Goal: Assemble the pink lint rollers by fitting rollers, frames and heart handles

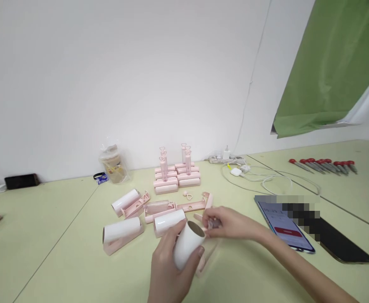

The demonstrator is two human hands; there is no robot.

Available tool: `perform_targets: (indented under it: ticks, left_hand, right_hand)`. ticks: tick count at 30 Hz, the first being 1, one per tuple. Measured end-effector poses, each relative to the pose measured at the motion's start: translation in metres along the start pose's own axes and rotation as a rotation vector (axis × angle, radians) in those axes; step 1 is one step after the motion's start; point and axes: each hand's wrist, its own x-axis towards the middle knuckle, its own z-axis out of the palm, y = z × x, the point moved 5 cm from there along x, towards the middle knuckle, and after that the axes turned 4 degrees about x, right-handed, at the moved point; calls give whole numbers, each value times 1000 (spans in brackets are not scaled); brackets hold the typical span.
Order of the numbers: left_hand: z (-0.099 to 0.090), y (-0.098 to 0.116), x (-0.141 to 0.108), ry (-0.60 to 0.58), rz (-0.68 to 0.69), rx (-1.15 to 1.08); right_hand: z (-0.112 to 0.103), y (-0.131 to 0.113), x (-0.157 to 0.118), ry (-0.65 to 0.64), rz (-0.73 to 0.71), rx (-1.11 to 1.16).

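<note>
My left hand [165,261] is wrapped round a white lint roll [184,249], tilted so that its open cardboard core faces up and right. Just right of the roll's upper end, my right hand [227,222] is closed, its fingers pinched together; what they hold is mostly hidden. Below it is a blurred pink and clear piece [205,259]. Behind my left hand lies another white roll [168,221] in a pink holder. Farther back are an open pink frame [191,206] and a small pink heart-shaped ring [189,196].
More white rolls [121,229] in pink holders lie at left. Assembled pink rollers [166,183] stand grouped near the wall. A bagged cup [113,164], a power strip [217,160] with cables, phones [285,227] and red-topped tools [312,164] are also on the table.
</note>
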Motion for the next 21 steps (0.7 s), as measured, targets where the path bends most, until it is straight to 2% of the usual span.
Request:
perform_targets:
  ticks: [2, 5, 8, 11, 14, 16, 21]
  left_hand:
    - [12, 11, 3, -27, 58, 43]
    - [41, 25, 6, -145, 135, 292]
    - [66, 27, 6, -269, 82, 557]
    - [79, 26, 9, -408, 49, 669]
    - [86, 25, 13, -614, 77, 710]
    - [86, 25, 17, -696, 137, 717]
    - [69, 10, 25, -694, 267, 725]
  right_hand:
    - [6, 13, -17, 36, 93, -19]
    - [1, 38, -30, 146, 220, -54]
    - [-12, 69, -38, 254, 356, -144]
    - [-14, 93, -43, 252, 430, -224]
    - [-8, 101, -46, 223, 421, -251]
    - [-9, 101, -50, 242, 421, -273]
    - [-25, 90, -72, 313, 442, -307]
